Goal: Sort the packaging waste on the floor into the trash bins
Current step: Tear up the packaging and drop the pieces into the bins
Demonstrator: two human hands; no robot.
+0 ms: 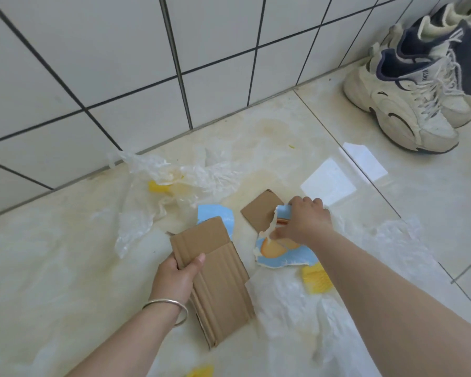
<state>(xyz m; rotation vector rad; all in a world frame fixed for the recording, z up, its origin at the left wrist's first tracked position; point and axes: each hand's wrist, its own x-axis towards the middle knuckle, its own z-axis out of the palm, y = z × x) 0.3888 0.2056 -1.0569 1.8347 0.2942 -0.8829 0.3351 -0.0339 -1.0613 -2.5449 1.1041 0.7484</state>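
My left hand (178, 276) grips a stack of brown corrugated cardboard pieces (218, 281), thumb on top, held just above the floor. A blue torn card piece (215, 213) peeks out behind the stack. My right hand (303, 221) pinches a torn blue printed card piece with an orange picture (280, 251). Beside it a smaller brown cardboard piece (259, 210) lies flat on the floor. No trash bin is in view.
Crumpled clear plastic bags lie near the wall (174, 183) and under my right forearm (297, 314), with yellow scraps (316, 278) among them. A pair of white sneakers (408, 96) stands at the far right by the tiled wall (120, 63).
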